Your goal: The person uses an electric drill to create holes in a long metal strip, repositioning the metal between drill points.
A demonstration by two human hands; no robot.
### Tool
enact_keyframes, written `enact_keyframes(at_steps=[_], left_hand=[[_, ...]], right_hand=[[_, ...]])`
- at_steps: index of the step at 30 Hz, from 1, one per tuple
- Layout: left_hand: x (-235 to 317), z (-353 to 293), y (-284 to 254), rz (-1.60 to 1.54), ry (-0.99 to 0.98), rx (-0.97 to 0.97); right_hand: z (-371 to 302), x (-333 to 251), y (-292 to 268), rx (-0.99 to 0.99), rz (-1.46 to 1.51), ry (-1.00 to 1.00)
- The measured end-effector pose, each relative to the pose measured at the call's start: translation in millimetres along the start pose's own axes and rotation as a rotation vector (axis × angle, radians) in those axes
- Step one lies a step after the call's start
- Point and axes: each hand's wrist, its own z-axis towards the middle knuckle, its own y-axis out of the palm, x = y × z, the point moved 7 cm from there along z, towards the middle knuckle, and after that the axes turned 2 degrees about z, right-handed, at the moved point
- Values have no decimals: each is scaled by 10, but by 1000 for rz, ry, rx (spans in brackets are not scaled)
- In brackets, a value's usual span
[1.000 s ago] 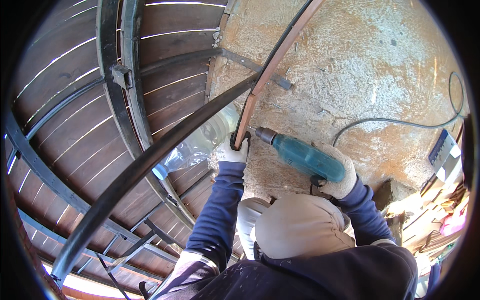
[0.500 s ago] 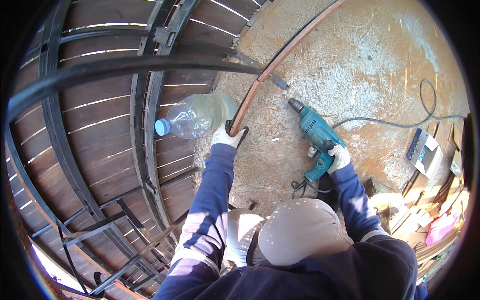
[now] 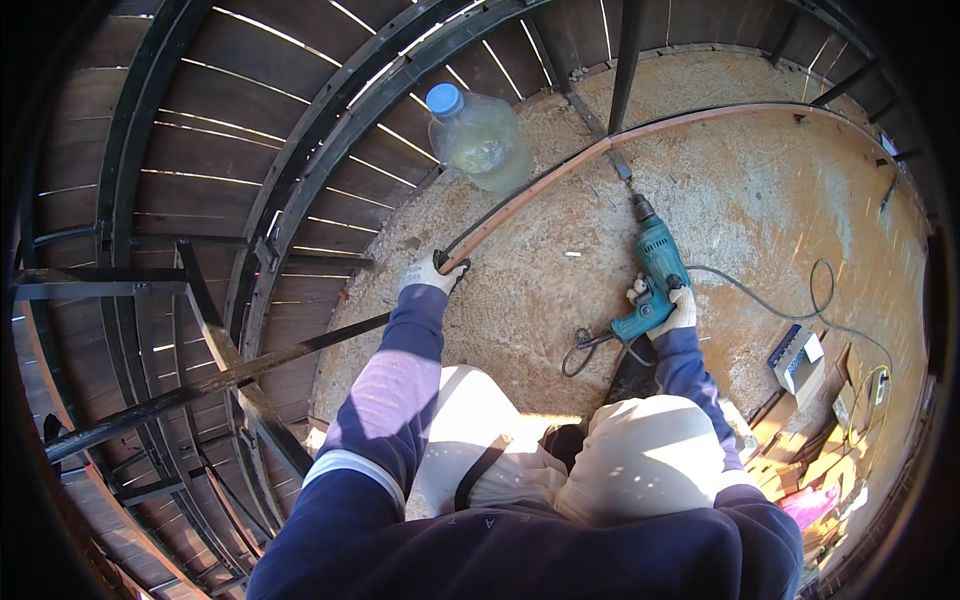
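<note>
My left hand [image 3: 432, 273], in a white glove, grips the near end of a long curved rust-brown metal strip [image 3: 620, 137] that arcs across a chipboard platform [image 3: 760, 210]. My right hand [image 3: 672, 305], also gloved, holds a teal corded electric drill [image 3: 652, 272] by its handle. The drill's bit points up toward the strip, close to a dark metal bar [image 3: 606, 130] that crosses it. The drill's black cable [image 3: 800, 305] loops over the board to the right.
A large clear plastic water bottle [image 3: 480, 140] with a blue cap lies at the board's far left edge. Black metal rails [image 3: 330, 120] and dark wooden slats surround the platform. A small box [image 3: 796, 362] and wood offcuts [image 3: 800, 450] lie at the lower right.
My view has swung down and left. The drill has turned from pointing left to pointing up, away from my left hand. My left hand has kept its grip on the strip's end.
</note>
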Motion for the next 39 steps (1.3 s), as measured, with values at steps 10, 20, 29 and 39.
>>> enact_keyframes(at_steps=[10, 20, 29, 39], left_hand=[[197, -9, -48, 69, 21, 7], [265, -130, -125, 160, -53, 28], [57, -16, -148, 195, -99, 10], [555, -456, -463, 316, -148, 259]], right_hand=[[2, -242, -508, 268, -374, -222], [-506, -1553, -617, 788, -1199, -809], [-648, -3660, -949, 1155, -2254, -105], [-735, -3558, -2176, 684, -2584, 444]])
